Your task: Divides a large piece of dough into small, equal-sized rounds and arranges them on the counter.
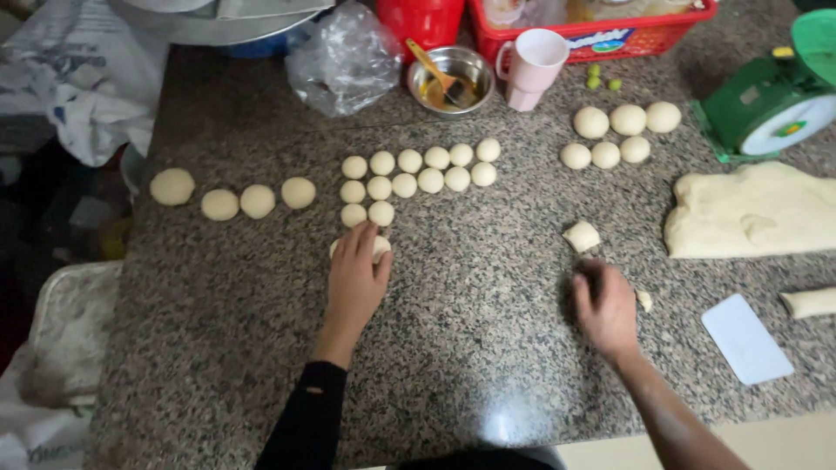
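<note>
My left hand [355, 277] lies flat on a small dough ball [380, 248] on the speckled stone counter [470, 348], just below rows of several small dough balls [418, 171]. My right hand [604, 306] is cupped palm down on the counter; whatever is beneath it is hidden. A cut dough piece [582, 236] lies just above that hand, and a tiny scrap [644, 300] sits beside it. A large slab of dough [753, 211] lies at the right.
A white plastic scraper [746, 339] and a dough roll [810, 302] lie at the right. Larger balls [618, 133] sit near a green scale [771, 100]. More balls [233, 197] are at the left. Behind stand a pink cup [531, 63], a steel bowl [451, 78], a red basket [592, 35] and a plastic bag [344, 61].
</note>
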